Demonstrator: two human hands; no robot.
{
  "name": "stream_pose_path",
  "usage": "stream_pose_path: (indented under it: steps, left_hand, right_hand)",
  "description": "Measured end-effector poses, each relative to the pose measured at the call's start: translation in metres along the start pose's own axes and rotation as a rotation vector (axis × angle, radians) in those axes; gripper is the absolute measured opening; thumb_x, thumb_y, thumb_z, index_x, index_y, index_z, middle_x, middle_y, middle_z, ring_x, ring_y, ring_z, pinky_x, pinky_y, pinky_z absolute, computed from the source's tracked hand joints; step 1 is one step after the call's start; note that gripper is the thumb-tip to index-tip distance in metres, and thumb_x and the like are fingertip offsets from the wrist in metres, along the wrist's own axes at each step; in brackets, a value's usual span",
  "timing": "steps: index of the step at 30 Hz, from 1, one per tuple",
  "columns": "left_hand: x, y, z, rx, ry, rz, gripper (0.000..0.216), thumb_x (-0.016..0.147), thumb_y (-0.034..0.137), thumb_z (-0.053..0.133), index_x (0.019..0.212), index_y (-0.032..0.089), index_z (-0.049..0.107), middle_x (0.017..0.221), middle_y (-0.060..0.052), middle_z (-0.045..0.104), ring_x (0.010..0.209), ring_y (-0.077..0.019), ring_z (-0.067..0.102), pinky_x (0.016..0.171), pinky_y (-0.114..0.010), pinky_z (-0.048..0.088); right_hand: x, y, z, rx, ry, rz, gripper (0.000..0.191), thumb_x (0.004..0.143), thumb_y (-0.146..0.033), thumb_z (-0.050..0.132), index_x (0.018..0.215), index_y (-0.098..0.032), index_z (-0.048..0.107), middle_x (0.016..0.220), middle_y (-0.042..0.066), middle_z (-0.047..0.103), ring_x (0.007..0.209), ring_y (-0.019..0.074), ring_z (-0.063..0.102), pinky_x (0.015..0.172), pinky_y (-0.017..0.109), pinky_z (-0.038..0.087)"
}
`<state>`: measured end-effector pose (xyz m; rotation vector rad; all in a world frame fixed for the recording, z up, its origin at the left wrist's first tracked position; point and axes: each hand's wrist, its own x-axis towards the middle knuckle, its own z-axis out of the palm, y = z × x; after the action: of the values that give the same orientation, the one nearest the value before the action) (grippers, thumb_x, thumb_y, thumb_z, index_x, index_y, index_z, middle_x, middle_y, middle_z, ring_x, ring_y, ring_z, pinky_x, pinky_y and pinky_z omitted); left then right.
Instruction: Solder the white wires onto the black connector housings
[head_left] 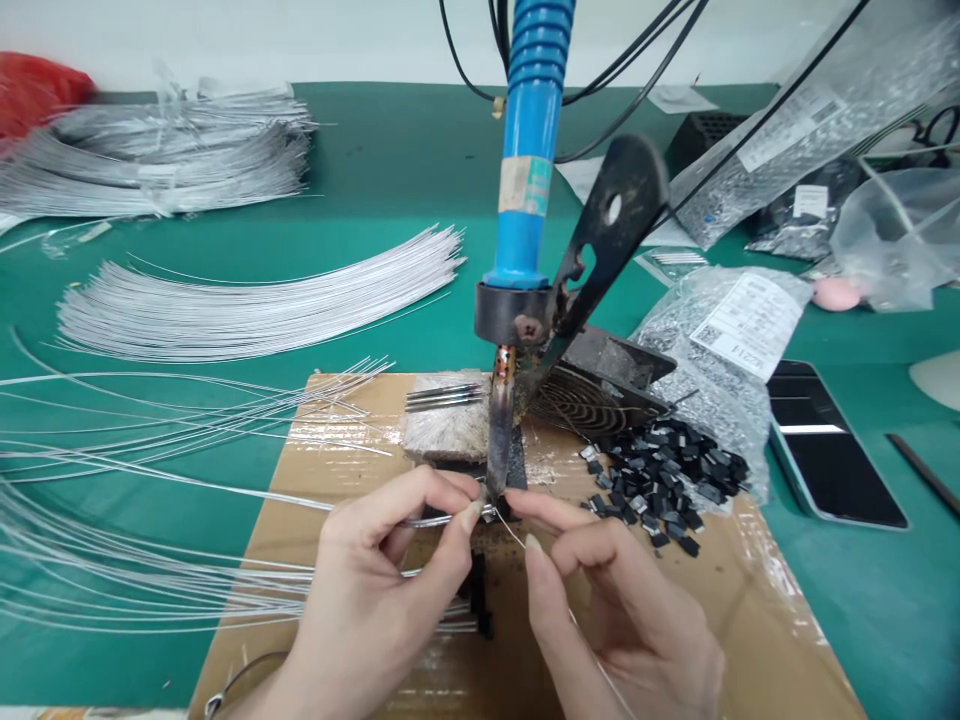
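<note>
My left hand pinches the end of a thin grey-white wire, which trails off to the left. Its thumb and index fingertips are right beside the tip of a blue-handled soldering iron, mounted with the tip pointing down. A thin strand of solder wire runs through my right hand, held between thumb and fingers, up to the iron's tip. A small metallic piece is at the tip, partly hidden by my fingertips.
A pile of small black pieces lies right of the iron on the cardboard. Loose wires spread left, below a wire bundle. A phone and bubble-wrap bags lie right. A black bracket holds the iron.
</note>
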<state>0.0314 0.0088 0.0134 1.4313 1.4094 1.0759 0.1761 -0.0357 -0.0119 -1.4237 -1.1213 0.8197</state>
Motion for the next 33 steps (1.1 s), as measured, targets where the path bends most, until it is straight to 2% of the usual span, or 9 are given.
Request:
stream_pose_path:
  steps: [4,21,28,33]
  left_hand:
    - [0.0012,0.0012,0.0005,0.003,0.0,0.006,0.019,0.085,0.007,0.07,0.074,0.022,0.075,0.08,0.003,0.081,0.073,-0.0098,0.076,0.068,-0.009,0.059]
    - [0.0007,0.0016,0.0008,-0.007,-0.01,0.006,0.019,0.086,0.007,0.071,0.075,0.022,0.075,0.08,0.002,0.081,0.073,-0.0099,0.076,0.068,-0.009,0.059]
    - [-0.0027,0.0006,-0.0017,0.006,-0.003,0.013,0.019,0.085,0.007,0.071,0.074,0.022,0.075,0.079,0.003,0.081,0.073,-0.01,0.076,0.068,-0.01,0.059]
    - [-0.0021,0.0011,-0.0009,0.011,-0.014,0.017,0.02,0.085,0.006,0.07,0.075,0.022,0.075,0.081,0.003,0.082,0.074,-0.0095,0.076,0.07,-0.009,0.059]
  right_hand:
    - [-0.0003,0.0014,0.0008,-0.006,0.011,-0.006,0.022,0.095,-0.024,0.069,0.076,-0.027,0.059,0.112,-0.001,0.084,0.094,0.0119,0.081,0.08,0.017,0.057]
    - [0.0006,0.0012,0.0013,-0.025,0.027,-0.03,0.021,0.093,-0.023,0.072,0.076,-0.026,0.06,0.11,0.002,0.085,0.093,0.0158,0.081,0.075,0.02,0.059]
    - [-0.0005,0.0027,0.0028,-0.017,0.027,-0.013,0.022,0.096,-0.025,0.069,0.076,-0.027,0.059,0.11,-0.004,0.084,0.093,0.0106,0.08,0.077,0.017,0.055]
    - [0.0002,0.0018,0.0029,-0.008,0.025,-0.011,0.021,0.095,-0.025,0.07,0.077,-0.028,0.061,0.11,-0.004,0.084,0.096,0.0112,0.081,0.078,0.017,0.056]
